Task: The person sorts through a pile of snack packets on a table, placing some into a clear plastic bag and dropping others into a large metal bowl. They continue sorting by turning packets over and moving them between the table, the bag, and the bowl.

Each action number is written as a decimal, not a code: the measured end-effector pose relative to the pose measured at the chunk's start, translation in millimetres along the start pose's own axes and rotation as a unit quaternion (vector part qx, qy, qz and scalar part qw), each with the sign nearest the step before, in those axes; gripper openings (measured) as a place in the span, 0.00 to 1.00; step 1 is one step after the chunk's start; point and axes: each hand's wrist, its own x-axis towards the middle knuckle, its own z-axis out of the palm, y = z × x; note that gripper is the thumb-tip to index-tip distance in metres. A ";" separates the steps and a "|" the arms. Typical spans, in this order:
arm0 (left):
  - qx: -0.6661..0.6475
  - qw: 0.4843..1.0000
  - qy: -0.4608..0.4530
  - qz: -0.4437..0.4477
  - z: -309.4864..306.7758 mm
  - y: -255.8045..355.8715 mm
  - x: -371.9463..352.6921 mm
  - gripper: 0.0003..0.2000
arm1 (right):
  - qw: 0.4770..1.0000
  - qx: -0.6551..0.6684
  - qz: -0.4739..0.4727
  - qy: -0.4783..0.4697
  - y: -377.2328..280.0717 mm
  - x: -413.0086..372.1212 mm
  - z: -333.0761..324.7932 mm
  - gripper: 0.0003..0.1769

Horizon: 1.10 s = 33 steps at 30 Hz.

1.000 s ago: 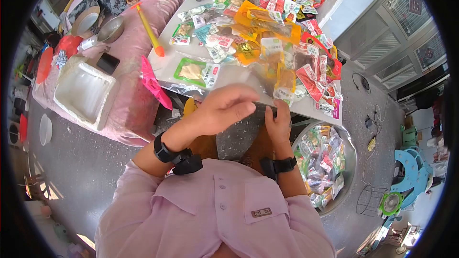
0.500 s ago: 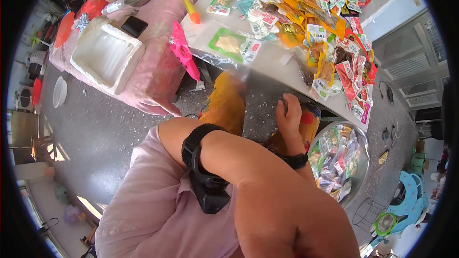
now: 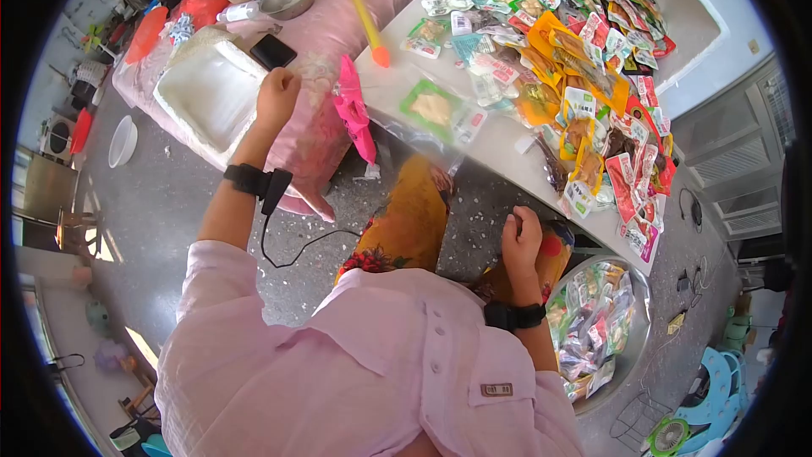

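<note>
My left hand [image 3: 277,95] is closed above the pink-covered surface, beside a black phone [image 3: 273,52] and the right edge of a white foam box [image 3: 205,93]; whatever its fingers hold, if anything, is hidden. Near my right knee, my right hand [image 3: 522,241] hangs with loosely bent fingers and nothing visible in it. On the white table [image 3: 499,145] lies a green-edged clear packet [image 3: 431,107] with pale food inside. A pile of yellow, red and clear food packets [image 3: 584,76] spreads over the table's right part.
A metal basin [image 3: 640,313] of packets stands on the floor at the right. A pink bag [image 3: 351,110] hangs at the table's left corner, below a yellow-orange tube [image 3: 362,17]. Metal bowls [image 3: 289,0] lie at the upper left. A thin black cable [image 3: 292,262] trails from my left wrist.
My left arm, bent across my body before, now reaches out to the foam box, with the hand in view. The fingers of my right hand are more bent. The view has shifted slightly.
</note>
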 end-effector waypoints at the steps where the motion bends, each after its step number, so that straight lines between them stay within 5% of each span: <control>1: 0.123 0.989 0.071 0.043 -5.9 -48.2 8.1 0.10 | 1.000 -0.001 -0.004 0.003 1.2 -0.5 0.7 0.10; 5: 0.326 0.941 0.003 -0.093 -39.4 -116.4 8.3 0.22 | 1.000 0.007 0.018 0.001 -0.1 -1.2 3.2 0.09; 7: 0.287 0.943 -0.112 -0.125 -37.7 -163.5 13.2 0.23 | 1.000 0.017 0.026 -0.004 -4.0 2.2 3.8 0.09; 11: 0.284 0.939 -0.140 -0.134 -39.6 -185.8 11.2 0.22 | 1.000 0.008 0.019 0.001 -6.1 3.8 2.4 0.09; 14: 0.383 0.913 0.004 -0.137 -57.2 -108.5 2.8 0.21 | 1.000 0.006 0.014 -0.008 -5.1 3.5 -0.4 0.09; 18: 0.360 0.912 -0.079 -0.182 -42.2 -206.9 23.5 0.20 | 1.000 -0.006 0.009 -0.005 -5.9 3.8 -2.8 0.08; 21: 0.341 0.912 -0.160 -0.163 -45.0 -219.0 27.0 0.19 | 1.000 -0.010 0.004 0.008 -7.1 5.7 -4.4 0.08; 28: 0.353 0.930 -0.064 -0.086 -57.9 -174.2 22.7 0.13 | 1.000 0.011 0.013 0.000 -13.5 7.1 -2.1 0.07; 33: 0.235 0.970 -0.006 -0.054 -68.7 -150.9 36.2 0.14 | 0.999 0.022 0.031 -0.013 -18.4 9.3 -1.2 0.06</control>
